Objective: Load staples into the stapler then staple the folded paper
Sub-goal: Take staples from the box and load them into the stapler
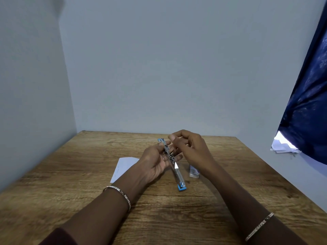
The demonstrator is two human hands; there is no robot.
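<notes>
A blue and silver stapler (pixel 177 172) is swung fully open into one long strip, held above the wooden table (pixel 88 174). My left hand (pixel 155 161) grips it around its hinge, palm up. My right hand (pixel 191 147) hovers over the far half, its fingertips pinched together at the metal channel; whether they hold staples is too small to tell. The folded white paper (pixel 123 167) lies flat on the table, partly hidden by my left wrist. A small staple box (pixel 194 172) sits on the table under my right wrist.
Grey walls close the table at the back and the left. A dark blue curtain (pixel 307 103) hangs at the right, with loose white papers (pixel 283 147) on a ledge below it. A bangle is on each wrist.
</notes>
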